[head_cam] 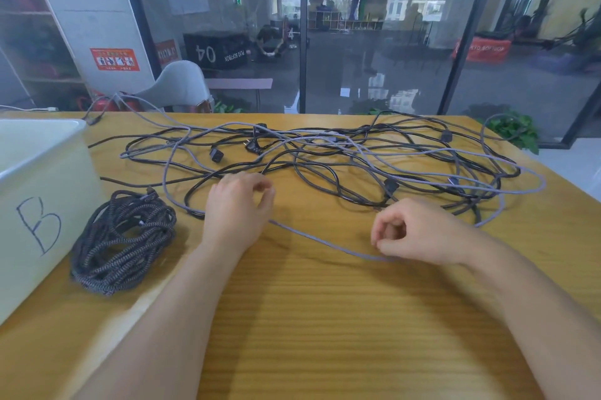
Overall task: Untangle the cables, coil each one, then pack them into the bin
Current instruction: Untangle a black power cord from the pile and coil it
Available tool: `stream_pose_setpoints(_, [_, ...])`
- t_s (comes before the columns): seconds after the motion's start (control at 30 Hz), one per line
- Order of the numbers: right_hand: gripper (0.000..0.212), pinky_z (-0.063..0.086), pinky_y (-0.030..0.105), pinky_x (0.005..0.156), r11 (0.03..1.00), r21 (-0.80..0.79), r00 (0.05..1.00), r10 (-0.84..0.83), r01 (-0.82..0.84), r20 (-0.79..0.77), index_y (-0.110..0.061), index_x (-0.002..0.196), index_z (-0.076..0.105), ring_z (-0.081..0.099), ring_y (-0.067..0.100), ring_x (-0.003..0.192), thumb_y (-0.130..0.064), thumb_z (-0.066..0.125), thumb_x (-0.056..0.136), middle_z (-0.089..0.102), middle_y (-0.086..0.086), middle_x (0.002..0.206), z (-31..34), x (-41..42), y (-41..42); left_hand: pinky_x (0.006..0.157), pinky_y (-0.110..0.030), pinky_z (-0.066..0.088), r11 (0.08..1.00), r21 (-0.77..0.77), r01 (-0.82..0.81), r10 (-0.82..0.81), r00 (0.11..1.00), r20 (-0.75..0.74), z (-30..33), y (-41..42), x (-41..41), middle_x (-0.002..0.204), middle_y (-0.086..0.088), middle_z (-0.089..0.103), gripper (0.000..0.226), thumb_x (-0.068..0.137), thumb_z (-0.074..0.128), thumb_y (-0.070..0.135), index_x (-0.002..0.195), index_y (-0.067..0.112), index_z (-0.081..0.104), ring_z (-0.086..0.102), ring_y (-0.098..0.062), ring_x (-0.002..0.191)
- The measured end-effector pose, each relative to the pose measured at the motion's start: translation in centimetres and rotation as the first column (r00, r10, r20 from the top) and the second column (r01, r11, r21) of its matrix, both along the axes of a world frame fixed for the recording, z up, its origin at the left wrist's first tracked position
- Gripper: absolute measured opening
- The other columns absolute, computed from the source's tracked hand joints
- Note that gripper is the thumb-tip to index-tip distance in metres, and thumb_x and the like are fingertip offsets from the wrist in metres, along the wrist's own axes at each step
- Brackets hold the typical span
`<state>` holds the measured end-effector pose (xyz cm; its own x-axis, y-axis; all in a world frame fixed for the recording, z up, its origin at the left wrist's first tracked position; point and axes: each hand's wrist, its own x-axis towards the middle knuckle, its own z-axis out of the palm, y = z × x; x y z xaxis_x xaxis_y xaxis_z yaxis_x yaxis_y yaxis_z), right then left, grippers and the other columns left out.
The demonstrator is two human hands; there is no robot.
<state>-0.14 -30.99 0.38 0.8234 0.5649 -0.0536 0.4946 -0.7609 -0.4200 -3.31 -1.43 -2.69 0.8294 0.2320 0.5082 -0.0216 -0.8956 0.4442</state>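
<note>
A tangle of black and grey cables (341,158) sprawls across the far half of the wooden table (325,318). One grey cable (325,243) runs out of the heap toward me, stretched between my hands. My left hand (237,207) has curled fingers on it near the heap; my right hand (419,230) pinches its near end. A coiled dark braided cable (123,237) lies on the table beside the white bin (39,191), which is marked "B" and stands at the left edge.
Black plugs (216,154) lie within the tangle. A grey cable hangs over the table's far left edge near a grey chair (182,84). A glass wall stands behind the table, with green plants (514,129) at the far right corner.
</note>
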Motion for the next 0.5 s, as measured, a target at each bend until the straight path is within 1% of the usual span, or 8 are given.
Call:
stream_pose_setpoints(0.07, [0.007,0.050,0.028,0.071,1.000,0.030,0.991,-0.013,0.009,0.134,-0.041,0.089,0.072,0.062,0.002,0.076,-0.039,0.077,0.084,0.069,-0.020,0.079,-1.0,0.5,0.3,0.103,-0.039,0.040,0.998,0.045,-0.051,0.053,0.998,-0.046,-0.4,0.7,0.3,0.122,0.004,0.071,0.026,0.098,0.065,0.034,0.121,0.024,0.074,0.059,-0.022,0.121])
stream_pose_setpoints(0.1, [0.012,0.049,0.028,0.076,0.999,0.052,0.982,-0.018,0.008,0.187,-0.045,0.096,0.070,0.060,0.000,0.084,-0.045,0.076,0.086,0.067,-0.021,0.085,-1.5,0.7,0.4,0.105,-0.041,0.040,0.997,0.053,-0.062,0.067,0.993,-0.100,-0.6,0.9,0.4,0.127,0.003,0.069,0.030,0.099,0.064,0.037,0.125,0.025,0.072,0.057,-0.023,0.125])
stream_pose_setpoints(0.17, [0.024,0.048,0.028,0.087,0.996,0.094,0.974,-0.016,-0.005,0.225,-0.047,0.115,0.067,0.053,-0.005,0.099,-0.050,0.071,0.091,0.062,-0.024,0.101,-2.1,0.9,0.5,0.104,-0.042,0.044,0.995,0.080,-0.058,0.073,0.976,-0.205,-0.9,1.2,0.6,0.126,0.004,0.070,0.032,0.099,0.062,0.040,0.128,0.028,0.071,0.058,-0.023,0.123])
stream_pose_setpoints(0.23, [0.036,0.045,0.029,0.101,0.991,0.130,0.973,-0.018,-0.012,0.231,-0.044,0.130,0.063,0.047,-0.007,0.114,-0.048,0.068,0.095,0.057,-0.027,0.121,-2.2,0.8,0.6,0.101,-0.042,0.048,0.996,0.085,-0.038,0.056,0.972,-0.227,-0.8,1.1,0.5,0.117,0.007,0.072,0.028,0.096,0.067,0.038,0.122,0.030,0.073,0.061,-0.022,0.116])
stream_pose_setpoints(0.3, [0.046,0.037,0.032,0.114,0.988,0.155,0.968,-0.044,0.006,0.248,-0.042,0.144,0.055,0.040,0.001,0.134,-0.044,0.065,0.099,0.048,-0.023,0.143,-2.1,0.6,0.9,0.096,-0.041,0.052,1.000,0.010,-0.026,0.027,0.978,-0.207,-0.5,0.8,0.2,0.104,0.012,0.072,0.023,0.093,0.071,0.028,0.116,0.029,0.074,0.065,-0.018,0.104])
stream_pose_setpoints(0.37, [0.055,0.028,0.033,0.121,0.983,0.174,0.962,-0.098,0.054,0.256,-0.040,0.154,0.045,0.029,0.005,0.147,-0.041,0.062,0.102,0.036,-0.019,0.159,-2.0,0.5,1.2,0.087,-0.036,0.055,0.997,-0.082,0.002,-0.019,0.980,-0.200,-0.2,0.1,0.1,0.092,0.016,0.069,0.028,0.090,0.069,0.015,0.115,0.027,0.072,0.064,-0.013,0.090])
stream_pose_setpoints(0.43, [0.057,0.027,0.034,0.122,0.987,0.139,0.957,-0.121,0.086,0.264,-0.036,0.157,0.042,0.030,0.008,0.149,-0.041,0.061,0.103,0.039,-0.016,0.160,-2.1,0.7,1.4,0.082,-0.034,0.056,0.986,-0.156,0.053,-0.089,0.968,-0.234,0.1,-0.6,-0.2,0.087,0.015,0.068,0.035,0.087,0.068,0.012,0.117,0.028,0.069,0.062,-0.010,0.082])
stream_pose_setpoints(0.5, [0.056,0.035,0.036,0.119,0.991,0.082,0.958,-0.119,0.101,0.261,-0.032,0.154,0.047,0.041,0.011,0.139,-0.040,0.063,0.101,0.052,-0.014,0.149,-2.4,1.0,1.5,0.081,-0.035,0.058,0.958,-0.258,0.126,-0.201,0.936,-0.288,0.6,-1.4,-0.6,0.082,0.014,0.068,0.037,0.081,0.073,0.018,0.116,0.031,0.067,0.062,-0.005,0.072])
